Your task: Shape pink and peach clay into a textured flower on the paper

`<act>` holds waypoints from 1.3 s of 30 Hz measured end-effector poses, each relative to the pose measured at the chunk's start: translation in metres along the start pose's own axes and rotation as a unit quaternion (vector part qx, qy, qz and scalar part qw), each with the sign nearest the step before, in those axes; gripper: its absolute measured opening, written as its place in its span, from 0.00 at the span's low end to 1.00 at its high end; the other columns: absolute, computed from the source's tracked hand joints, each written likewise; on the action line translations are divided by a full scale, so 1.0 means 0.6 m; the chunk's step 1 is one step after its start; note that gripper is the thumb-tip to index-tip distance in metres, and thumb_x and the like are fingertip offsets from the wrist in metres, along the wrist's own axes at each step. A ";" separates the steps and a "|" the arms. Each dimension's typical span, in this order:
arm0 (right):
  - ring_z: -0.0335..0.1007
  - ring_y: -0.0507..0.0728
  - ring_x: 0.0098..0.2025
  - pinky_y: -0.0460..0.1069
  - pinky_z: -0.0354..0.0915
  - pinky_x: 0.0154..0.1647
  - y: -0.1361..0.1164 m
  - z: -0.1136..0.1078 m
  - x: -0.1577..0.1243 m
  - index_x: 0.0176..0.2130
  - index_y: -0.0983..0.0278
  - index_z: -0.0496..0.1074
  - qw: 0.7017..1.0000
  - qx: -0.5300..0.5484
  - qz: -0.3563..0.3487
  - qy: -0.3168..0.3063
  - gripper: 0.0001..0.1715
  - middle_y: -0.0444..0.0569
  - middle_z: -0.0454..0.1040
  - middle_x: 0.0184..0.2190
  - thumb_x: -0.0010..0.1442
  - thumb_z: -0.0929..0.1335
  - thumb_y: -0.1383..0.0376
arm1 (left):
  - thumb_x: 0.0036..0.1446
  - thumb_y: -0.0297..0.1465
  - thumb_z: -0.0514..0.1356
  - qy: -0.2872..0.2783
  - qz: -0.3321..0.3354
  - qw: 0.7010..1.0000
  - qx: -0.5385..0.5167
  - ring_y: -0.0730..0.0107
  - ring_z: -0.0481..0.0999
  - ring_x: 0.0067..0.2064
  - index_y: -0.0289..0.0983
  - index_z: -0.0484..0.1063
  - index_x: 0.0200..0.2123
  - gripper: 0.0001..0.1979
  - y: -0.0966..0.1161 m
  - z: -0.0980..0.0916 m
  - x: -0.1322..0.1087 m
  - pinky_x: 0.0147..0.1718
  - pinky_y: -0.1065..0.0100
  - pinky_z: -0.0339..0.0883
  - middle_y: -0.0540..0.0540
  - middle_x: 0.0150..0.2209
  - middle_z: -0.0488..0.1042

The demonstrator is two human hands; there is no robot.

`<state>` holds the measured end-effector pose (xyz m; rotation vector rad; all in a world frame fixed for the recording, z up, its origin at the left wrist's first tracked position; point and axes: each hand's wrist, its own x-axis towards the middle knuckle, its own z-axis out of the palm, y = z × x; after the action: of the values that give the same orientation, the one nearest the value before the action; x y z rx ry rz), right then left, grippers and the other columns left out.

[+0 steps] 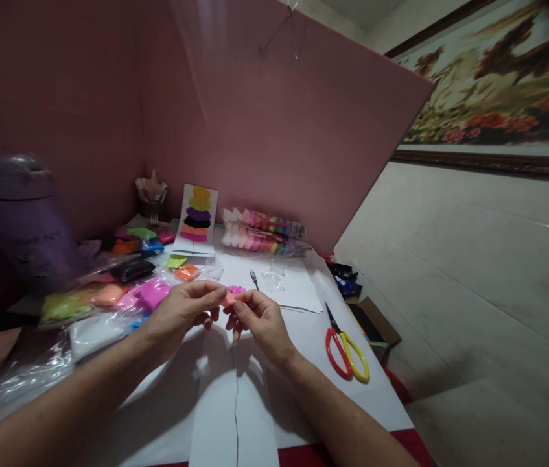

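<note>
Between the fingertips of both hands is a small piece of peach-coloured modelling clay [229, 299]. My left hand [187, 303] pinches it from the left, and my right hand [260, 318] grips its right side. Just behind the fingers shows some bright pink clay [236, 289], partly hidden. Below the hands lies a long white card [216, 402] with a thin dark wavy line running down it. A small fork [253, 279] lies beyond my right hand, beside crumpled clear plastic [273, 281].
Scissors [336, 331] with red and yellow handles lie at right. Several bagged clays [152, 293] crowd the left, near a purple tumbler [26, 227]. At the back stand a card with stacked coloured shapes [197, 217] and packs of clay [259, 232] against a pink panel [264, 130].
</note>
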<state>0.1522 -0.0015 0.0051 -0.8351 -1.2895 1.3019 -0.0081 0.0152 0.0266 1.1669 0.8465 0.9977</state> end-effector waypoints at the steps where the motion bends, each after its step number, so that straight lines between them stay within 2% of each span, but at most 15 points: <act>1: 0.70 0.51 0.25 0.44 0.66 0.20 0.000 0.001 0.000 0.35 0.66 0.70 1.000 0.005 0.001 0.001 0.20 0.45 0.73 0.27 0.52 0.73 0.53 | 0.45 0.44 0.69 -0.003 0.001 1.000 0.000 0.75 0.64 0.26 0.35 0.76 0.28 0.17 -0.001 0.000 0.000 0.25 0.72 0.57 0.51 0.24 0.69; 7: 0.63 0.47 0.18 0.43 0.63 0.18 -0.002 0.004 -0.004 0.30 0.66 0.69 1.000 -0.008 -0.010 0.002 0.18 0.41 0.70 0.19 0.54 0.73 0.54 | 0.45 0.44 0.70 -0.002 0.000 1.000 -0.018 0.76 0.64 0.25 0.34 0.75 0.28 0.18 -0.003 0.000 0.002 0.24 0.73 0.58 0.50 0.23 0.69; 12: 0.65 0.46 0.18 0.43 0.64 0.19 -0.003 0.001 -0.004 0.30 0.66 0.69 0.999 0.002 -0.016 0.031 0.18 0.43 0.73 0.22 0.55 0.72 0.54 | 0.46 0.41 0.71 0.018 -0.006 0.995 -0.103 0.77 0.67 0.25 0.34 0.74 0.27 0.16 -0.006 -0.010 0.010 0.23 0.75 0.58 0.51 0.25 0.70; 15: 0.67 0.47 0.19 0.43 0.64 0.18 0.000 -0.001 0.000 0.33 0.66 0.69 0.999 0.022 -0.006 0.047 0.18 0.44 0.75 0.26 0.53 0.73 0.54 | 0.44 0.39 0.72 0.038 -0.016 0.990 -0.133 0.76 0.69 0.26 0.34 0.74 0.28 0.15 -0.008 -0.014 0.013 0.24 0.74 0.60 0.50 0.28 0.72; 18: 0.67 0.48 0.19 0.43 0.64 0.18 0.003 -0.001 0.000 0.36 0.66 0.69 0.999 0.024 0.002 0.043 0.19 0.44 0.74 0.26 0.53 0.73 0.54 | 0.46 0.37 0.71 0.024 -0.022 0.992 -0.121 0.77 0.70 0.26 0.33 0.75 0.28 0.14 -0.007 -0.011 0.010 0.24 0.75 0.60 0.50 0.27 0.72; 21: 0.64 0.46 0.18 0.43 0.63 0.19 0.003 -0.001 -0.002 0.33 0.66 0.71 1.000 0.002 0.006 0.027 0.17 0.43 0.73 0.23 0.55 0.72 0.54 | 0.47 0.37 0.70 0.018 -0.031 0.994 -0.104 0.77 0.69 0.26 0.32 0.75 0.28 0.14 -0.004 -0.005 0.007 0.24 0.75 0.60 0.49 0.27 0.72; 24: 0.62 0.46 0.18 0.43 0.61 0.18 0.003 -0.001 -0.003 0.32 0.66 0.71 1.000 0.002 0.005 0.031 0.16 0.42 0.71 0.23 0.54 0.73 0.55 | 0.44 0.34 0.71 0.049 -0.038 0.993 -0.105 0.76 0.70 0.26 0.33 0.74 0.27 0.12 0.000 -0.002 0.004 0.26 0.74 0.62 0.50 0.25 0.71; 27: 0.59 0.45 0.17 0.42 0.58 0.16 0.006 -0.003 -0.001 0.33 0.65 0.70 0.999 0.016 0.000 0.052 0.16 0.41 0.71 0.24 0.51 0.74 0.57 | 0.44 0.32 0.69 0.064 -0.049 0.993 -0.084 0.75 0.69 0.25 0.35 0.75 0.32 0.11 0.001 -0.001 0.002 0.25 0.73 0.62 0.52 0.23 0.69; 29: 0.57 0.45 0.16 0.42 0.56 0.15 0.007 -0.004 0.001 0.33 0.65 0.69 0.998 0.014 -0.004 0.055 0.16 0.40 0.70 0.24 0.51 0.73 0.57 | 0.44 0.32 0.68 0.047 -0.048 0.997 -0.039 0.75 0.67 0.23 0.35 0.76 0.34 0.12 0.000 0.001 0.000 0.22 0.73 0.59 0.53 0.21 0.68; 33: 0.56 0.45 0.17 0.43 0.55 0.15 0.004 -0.003 0.003 0.32 0.65 0.68 0.997 0.023 -0.012 0.067 0.16 0.39 0.67 0.22 0.51 0.73 0.57 | 0.47 0.36 0.67 -0.015 -0.027 0.999 0.025 0.77 0.64 0.22 0.33 0.77 0.31 0.11 -0.003 0.009 -0.005 0.21 0.74 0.57 0.51 0.23 0.70; 36: 0.52 0.45 0.18 0.42 0.54 0.16 0.002 -0.004 0.003 0.34 0.64 0.70 0.995 0.050 -0.009 0.081 0.17 0.37 0.62 0.20 0.52 0.73 0.55 | 0.49 0.36 0.67 -0.035 -0.029 0.999 0.003 0.78 0.64 0.22 0.33 0.76 0.28 0.11 -0.006 0.009 -0.004 0.21 0.75 0.57 0.51 0.23 0.70; 39: 0.49 0.45 0.17 0.42 0.53 0.16 0.003 -0.006 0.003 0.33 0.65 0.71 0.995 0.047 -0.009 0.088 0.19 0.36 0.57 0.17 0.54 0.72 0.51 | 0.49 0.35 0.68 -0.026 -0.069 0.996 -0.059 0.77 0.68 0.23 0.33 0.75 0.29 0.11 -0.009 0.003 0.000 0.22 0.76 0.60 0.48 0.25 0.73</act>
<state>0.1549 0.0016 0.0031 -0.8501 -1.0876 1.2366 -0.0053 0.0141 0.0220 1.0164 0.8046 0.8888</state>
